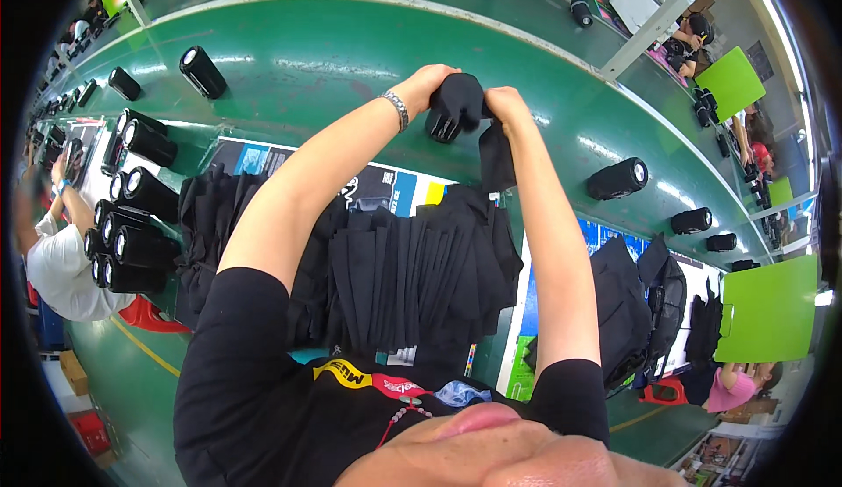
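Both my arms reach out over the green bench. My left hand [428,85] grips the left side of a black cloth pouch [460,99], its fingers partly hidden behind the cloth. On the other side my right hand [507,106] is closed on the pouch's edge, and a loose black flap [496,161] hangs below it. The pouch sits over the upper part of a dark cylindrical speaker [441,127], whose lower end shows beneath the cloth. A thick row of folded black pouches [403,272] lies on the bench between my forearms.
Several black cylindrical speakers [145,255] stand clustered at left. More lie along the bench, including one at far left [203,72] and one at right [617,178]. Black bags [623,303] are piled at right, near a green panel [768,310]. A co-worker [74,263] sits at left.
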Action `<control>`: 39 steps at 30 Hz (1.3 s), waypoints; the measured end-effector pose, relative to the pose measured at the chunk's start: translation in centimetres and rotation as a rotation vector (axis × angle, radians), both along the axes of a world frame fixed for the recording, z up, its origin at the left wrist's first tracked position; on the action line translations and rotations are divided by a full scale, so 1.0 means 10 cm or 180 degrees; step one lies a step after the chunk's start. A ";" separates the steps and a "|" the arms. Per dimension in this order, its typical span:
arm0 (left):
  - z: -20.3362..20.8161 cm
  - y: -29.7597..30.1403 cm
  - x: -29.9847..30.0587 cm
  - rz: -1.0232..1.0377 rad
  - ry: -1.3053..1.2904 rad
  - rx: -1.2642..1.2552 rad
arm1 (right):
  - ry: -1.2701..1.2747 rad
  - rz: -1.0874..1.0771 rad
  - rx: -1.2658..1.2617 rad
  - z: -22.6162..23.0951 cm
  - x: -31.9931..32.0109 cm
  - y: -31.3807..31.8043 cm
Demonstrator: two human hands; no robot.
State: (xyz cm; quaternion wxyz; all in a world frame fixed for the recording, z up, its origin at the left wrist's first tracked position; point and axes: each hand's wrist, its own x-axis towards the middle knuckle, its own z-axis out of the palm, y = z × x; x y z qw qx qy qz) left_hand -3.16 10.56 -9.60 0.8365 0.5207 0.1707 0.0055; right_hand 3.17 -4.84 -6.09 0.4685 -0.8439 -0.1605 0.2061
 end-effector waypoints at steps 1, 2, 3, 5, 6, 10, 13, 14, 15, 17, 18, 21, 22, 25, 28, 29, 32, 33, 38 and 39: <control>-0.09 -0.08 0.06 0.0161 -0.0122 0.0201 | 0.0180 -0.0007 0.0012 0.00 0.05 -0.11; -0.25 -0.09 0.10 0.0245 -0.0043 0.0549 | 0.0183 -0.0020 0.0078 0.04 0.00 -0.17; -0.44 -0.09 0.12 0.0223 -0.0022 0.0515 | 0.0204 -0.0042 0.0043 -0.06 0.02 -0.22; -0.80 0.13 0.18 0.0299 -0.1240 0.2856 | -0.0062 0.0033 0.0267 -0.23 0.05 -0.17; -0.85 0.24 0.24 0.0230 -0.0870 0.3053 | -0.0027 0.0055 0.0253 -0.28 0.04 -0.13; -1.01 0.24 0.41 0.0466 -0.0289 0.3367 | -0.0674 0.0012 -0.0451 -0.51 0.06 -0.19; -1.11 -0.20 0.48 0.0737 -0.0687 0.4714 | -0.0670 -0.0330 -0.0891 -0.60 0.08 -0.49; -1.22 -0.01 0.42 0.0773 -0.0582 0.4764 | -0.0762 -0.0248 -0.0986 -0.58 -0.04 -0.36; -1.28 0.24 0.37 0.0981 -0.1020 0.3969 | -0.0859 -0.0156 -0.1069 -0.56 -0.18 -0.21; -1.30 0.28 0.28 0.1089 -0.1442 0.3119 | -0.1262 -0.0314 -0.1283 -0.60 -0.30 -0.15; -1.22 0.14 0.28 0.1044 -0.1160 0.4147 | -0.1188 -0.0367 -0.1292 -0.63 -0.25 -0.24; -0.78 -0.22 0.23 0.1177 -0.0872 0.3323 | -0.0929 -0.0488 -0.1313 -0.63 -0.16 -0.42; -0.62 -0.27 0.22 0.1355 -0.0757 0.1480 | -0.0784 -0.0458 -0.1311 -0.60 -0.12 -0.41; -0.25 -0.51 0.04 0.0512 -0.0984 0.0007 | -0.0615 -0.0439 -0.1291 -0.66 0.05 -0.44; 0.04 -0.71 -0.10 0.0703 -0.0649 0.0089 | -0.0431 -0.0339 -0.0137 -0.73 0.03 -0.48; 0.10 -0.69 -0.12 0.0827 -0.0576 -0.0199 | -0.0090 -0.0338 0.0940 -0.67 -0.07 -0.45; 0.19 -0.43 -0.20 0.0052 -0.1608 -0.1433 | 0.1361 0.0183 0.1565 -0.20 -0.43 -0.53; 0.17 -0.30 -0.24 -0.0275 -0.2123 -0.1919 | 0.1673 0.0581 0.2042 -0.01 -0.64 -0.52; 0.39 -0.06 -0.34 0.0712 -0.1174 -0.1567 | -0.0548 -0.0210 0.2238 0.28 -0.71 -0.58; 0.40 0.04 -0.38 0.1069 -0.0759 -0.1237 | -0.0550 -0.0203 0.2272 0.33 -0.72 -0.57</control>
